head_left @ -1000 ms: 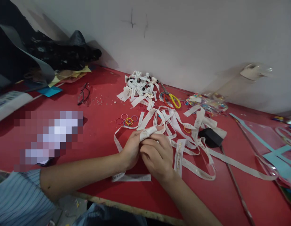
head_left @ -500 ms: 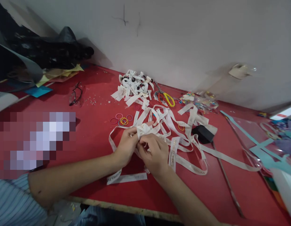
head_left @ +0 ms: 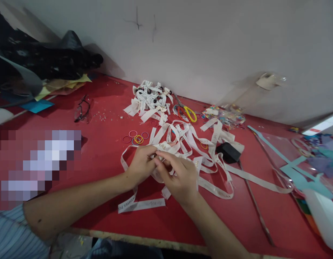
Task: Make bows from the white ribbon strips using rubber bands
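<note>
My left hand (head_left: pixel 142 163) is closed on a white printed ribbon (head_left: pixel 165 146), which is bunched between thumb and fingers. My right hand (head_left: pixel 179 176) meets it at the fingertips, thumb and forefinger pinched together at the left fingers; what lies between them is too small and hidden to make out. Ribbon loops spread out behind and right of my hands, and one printed tail (head_left: pixel 150 205) lies in front of them. Small coloured rubber bands (head_left: pixel 138 139) lie just beyond my left hand.
At the wall sits a pile of tied ribbon bows (head_left: pixel 151 99), with yellow-and-red-handled scissors (head_left: pixel 190 113) beside it. Eyeglasses (head_left: pixel 82 109) lie at left. A black block (head_left: pixel 229 153) and a thin rod (head_left: pixel 256 205) are at right, near plastic packets and blue strips (head_left: pixel 295 163).
My right fingers have straightened and shifted over the left fingertips, covering more of the bunched ribbon. The whole view has slid slightly, so the table things appear further left.
</note>
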{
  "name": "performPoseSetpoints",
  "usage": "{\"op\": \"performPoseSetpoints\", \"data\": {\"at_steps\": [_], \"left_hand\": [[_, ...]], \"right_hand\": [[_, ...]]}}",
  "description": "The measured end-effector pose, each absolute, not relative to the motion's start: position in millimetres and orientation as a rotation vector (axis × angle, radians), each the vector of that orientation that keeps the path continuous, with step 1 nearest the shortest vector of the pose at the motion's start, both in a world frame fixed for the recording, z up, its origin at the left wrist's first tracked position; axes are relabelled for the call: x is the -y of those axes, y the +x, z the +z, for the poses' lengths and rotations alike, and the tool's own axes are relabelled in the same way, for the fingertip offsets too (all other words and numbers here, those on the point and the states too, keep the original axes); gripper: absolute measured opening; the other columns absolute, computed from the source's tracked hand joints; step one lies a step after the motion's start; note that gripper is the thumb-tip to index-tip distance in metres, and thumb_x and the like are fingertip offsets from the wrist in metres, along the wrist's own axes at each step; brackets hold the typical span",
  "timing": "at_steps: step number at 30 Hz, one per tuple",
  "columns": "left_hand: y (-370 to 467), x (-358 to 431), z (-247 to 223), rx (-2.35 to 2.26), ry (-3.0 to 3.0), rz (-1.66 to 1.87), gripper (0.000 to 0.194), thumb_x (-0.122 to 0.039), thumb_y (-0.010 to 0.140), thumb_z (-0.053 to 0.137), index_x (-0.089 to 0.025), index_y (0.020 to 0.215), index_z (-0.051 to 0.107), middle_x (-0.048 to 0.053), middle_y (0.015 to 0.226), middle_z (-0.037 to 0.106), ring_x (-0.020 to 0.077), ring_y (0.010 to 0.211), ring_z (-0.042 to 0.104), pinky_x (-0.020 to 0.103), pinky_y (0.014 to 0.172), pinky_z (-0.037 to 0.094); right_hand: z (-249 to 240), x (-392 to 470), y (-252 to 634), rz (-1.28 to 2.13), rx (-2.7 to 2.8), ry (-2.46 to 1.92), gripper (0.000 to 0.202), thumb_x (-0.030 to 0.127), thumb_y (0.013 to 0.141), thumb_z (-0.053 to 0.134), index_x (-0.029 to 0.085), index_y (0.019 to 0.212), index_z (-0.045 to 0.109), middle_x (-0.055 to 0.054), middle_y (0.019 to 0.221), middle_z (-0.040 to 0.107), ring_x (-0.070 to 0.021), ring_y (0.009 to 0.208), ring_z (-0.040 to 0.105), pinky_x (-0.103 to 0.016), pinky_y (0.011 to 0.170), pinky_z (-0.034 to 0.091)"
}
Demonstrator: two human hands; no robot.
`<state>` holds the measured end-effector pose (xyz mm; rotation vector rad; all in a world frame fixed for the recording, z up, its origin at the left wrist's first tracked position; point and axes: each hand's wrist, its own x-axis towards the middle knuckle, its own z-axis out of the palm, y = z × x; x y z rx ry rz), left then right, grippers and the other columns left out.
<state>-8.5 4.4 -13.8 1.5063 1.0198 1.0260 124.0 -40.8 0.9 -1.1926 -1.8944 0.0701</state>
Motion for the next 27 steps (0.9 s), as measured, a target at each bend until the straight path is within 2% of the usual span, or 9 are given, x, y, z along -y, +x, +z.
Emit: {"op": "performPoseSetpoints", "data": {"at_steps": [4, 11, 15, 20, 23, 25, 27], "left_hand": [[-10.8, -7.8, -13.8, -1.017, 1.692, 1.012, 0.015, -0.017, 0.058, 0.051, -0.019, 0.046, 0.041, -0.003, 0.049, 0.044, 0.012, 0.051, 0.036, 0.025, 0.052, 0.024], [-13.4, -12.0, -16.5, -0.993, 1.894, 0.889, 0.011, -0.016, 0.062, 0.052, -0.019, 0.051, 0.052, 0.0, 0.054, 0.052, 0.0132, 0.053, 0.042, 0.026, 0.054, 0.026], [-13.1, -13.3, -8.4, -0.974, 1.923, 0.894, 0.018, -0.02, 0.066, 0.053, -0.018, 0.049, 0.049, -0.002, 0.05, 0.049, 0.0124, 0.051, 0.041, 0.024, 0.053, 0.027], [-15.2, -16.5, -0.1, -0.868, 1.829, 1.007, 0.017, -0.013, 0.057, 0.05, -0.018, 0.043, 0.043, -0.003, 0.046, 0.044, 0.0096, 0.047, 0.038, 0.022, 0.049, 0.027], [-16.5, -16.2, -2.9, -0.863, 1.79, 1.046, 0.024, -0.013, 0.061, 0.049, -0.018, 0.04, 0.038, -0.003, 0.043, 0.038, 0.009, 0.045, 0.034, 0.021, 0.048, 0.028], [-16.9, -15.2, -5.2, -0.876, 1.731, 1.048, 0.026, -0.014, 0.067, 0.05, -0.018, 0.042, 0.045, -0.002, 0.045, 0.043, 0.0099, 0.048, 0.037, 0.021, 0.05, 0.033], [-17.2, -14.2, -6.6, -0.887, 1.641, 1.046, 0.024, -0.014, 0.071, 0.053, -0.017, 0.046, 0.055, 0.0, 0.051, 0.052, 0.0117, 0.053, 0.045, 0.021, 0.055, 0.039]], "right_hand": [[1.4, 41.5, 125.9, 0.119, 1.899, -1.228, 0.013, 0.027, 0.088, 0.064, 0.021, 0.098, 0.07, 0.002, 0.064, 0.069, -0.0112, 0.053, 0.061, -0.024, 0.056, 0.045], [3.7, 41.8, 124.0, 0.312, 1.893, -1.266, 0.01, 0.023, 0.09, 0.058, 0.02, 0.086, 0.066, 0.004, 0.058, 0.062, -0.0084, 0.049, 0.054, -0.022, 0.051, 0.039], [3.9, 46.7, 122.0, 0.559, 1.715, -1.188, 0.006, 0.024, 0.091, 0.054, 0.021, 0.088, 0.059, 0.006, 0.057, 0.058, -0.0076, 0.047, 0.052, -0.02, 0.049, 0.041], [-0.4, 47.2, 125.8, 0.882, 1.4, -1.113, 0.013, 0.03, 0.094, 0.052, 0.021, 0.085, 0.052, 0.007, 0.054, 0.05, -0.0068, 0.041, 0.045, -0.02, 0.043, 0.039], [-2.3, 42.2, 130.0, 0.792, 1.448, -1.144, 0.013, 0.028, 0.093, 0.053, 0.02, 0.083, 0.054, 0.003, 0.061, 0.056, -0.0085, 0.046, 0.05, -0.022, 0.045, 0.042], [-2.1, 39.4, 131.7, 0.673, 1.487, -1.182, 0.008, 0.026, 0.091, 0.055, 0.02, 0.088, 0.057, 0.0, 0.07, 0.063, -0.0098, 0.051, 0.054, -0.024, 0.048, 0.045], [-1.1, 38.2, 131.8, 0.632, 1.461, -1.23, 0.008, 0.027, 0.09, 0.057, 0.02, 0.093, 0.061, 0.0, 0.071, 0.064, -0.0107, 0.052, 0.056, -0.024, 0.05, 0.047]]}}
